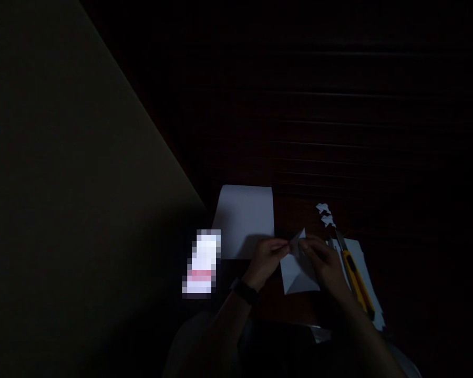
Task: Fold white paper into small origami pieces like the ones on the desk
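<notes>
Folded paper observed between the two hands: left hand pinches its left edge, right hand grips the opposite side. Judged very light, thin, fairly crisp, prone to stray creases and tearing; best held by the edges, fingertips only. Yellow cutter lies just beyond the right hand's outer side.

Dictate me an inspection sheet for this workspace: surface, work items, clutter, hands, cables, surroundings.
Surface: dark reddish-brown tabletop, dimly lit.
Work items: partly folded paper, white, one corner raised.
Clutter: large white sheet; small white pieces; yellow utility knife, blade exposed, over pale sheets; bright screen, pixelated.
Hands: left hand, with a dark wristband, and right hand both pinch the paper.
Cables: nothing seen.
Surroundings: plain wall at left, dark ridged panelling ahead; deep shadow.
</notes>
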A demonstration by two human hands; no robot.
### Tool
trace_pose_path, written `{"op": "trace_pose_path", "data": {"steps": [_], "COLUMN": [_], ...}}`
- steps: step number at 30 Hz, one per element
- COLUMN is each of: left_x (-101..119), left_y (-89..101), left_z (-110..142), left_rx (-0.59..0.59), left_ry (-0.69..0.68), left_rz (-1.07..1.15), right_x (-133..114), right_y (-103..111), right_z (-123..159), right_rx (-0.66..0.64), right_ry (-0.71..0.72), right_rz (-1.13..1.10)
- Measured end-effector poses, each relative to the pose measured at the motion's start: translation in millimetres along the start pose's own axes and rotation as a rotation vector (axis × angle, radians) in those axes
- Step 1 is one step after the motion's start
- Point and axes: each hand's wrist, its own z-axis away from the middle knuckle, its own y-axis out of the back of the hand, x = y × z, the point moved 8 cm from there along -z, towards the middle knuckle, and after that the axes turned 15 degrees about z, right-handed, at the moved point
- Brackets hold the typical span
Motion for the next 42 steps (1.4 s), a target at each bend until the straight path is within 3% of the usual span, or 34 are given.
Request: {"op": "trace_pose_path", "data": {"steps": [5, 11, 14, 17, 21, 27, 35, 42], "left_x": [0.7, 4.8, 7.0, 7.9, 6.0, 6.6, 9.9, 5.7], "left_y": [0.7, -5.7, -7.9, -3.6, 3.9, 3.4, -5.9, 0.3], "left_z": [-1.3, 3.6, 5.3, 3.0, -2.3, -3.1, 1.8, 0.0], "left_rx": [0.007, -0.082, -0.114, -0.066, 0.01, 0.002, -0.088, -0.012], "left_ry": [-0.013, 0.03, 0.035, 0.003, -0.054, -0.059, -0.029, -0.056], "left_rz": [0.022, 0.061, 0.035, -0.027, -0.099, -0.121, -0.067, -0.019], "right_x": [-0.4, 20.1, 20.6, 20.9, 25.0, 13.5, 14.8, 26.8], "right_y": [-2.0, 8.2, 2.1, -1.7, 6.3, 11.8, 6.9, 7.5], "right_z": [-0.5, 0.2, -1.3, -2.5, -1.8, 0.9, -1.8, -1.6], "right_rx": [-0.007, 0.15, 0.086, 0.051, 0.119, 0.129, 0.198, 0.207], "right_ry": [0.067, -0.091, -0.107, -0.107, -0.113, -0.059, -0.103, -0.15], "right_rz": [0.078, -0.094, -0.204, -0.247, -0.063, 0.231, -0.02, 0.017]}}
